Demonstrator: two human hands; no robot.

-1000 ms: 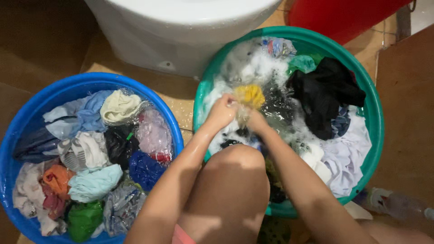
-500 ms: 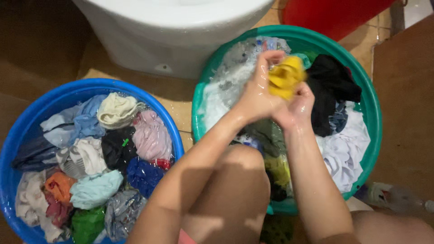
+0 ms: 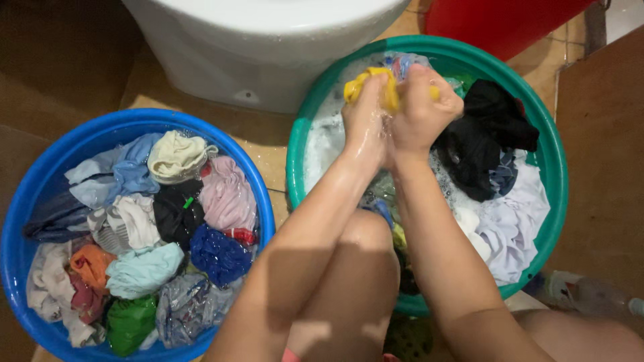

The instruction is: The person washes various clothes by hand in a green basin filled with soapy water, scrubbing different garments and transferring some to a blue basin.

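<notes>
Both my hands are raised over the green basin and grip one small yellow cloth between them. My left hand and my right hand press together, fists closed, with the cloth bunched at the top. Below them the green basin holds soapy water, a black garment and white clothes. My knee sits in front of the basin.
A blue basin at the left is full of wet clothes of several colours. A white toilet bowl stands behind both basins, a red container at the top right. A clear plastic bottle lies on the tiled floor at the right.
My hands lifted the yellow cloth out of the soapy water and up toward the far side of the green basin, and now squeeze it with both fists closed.
</notes>
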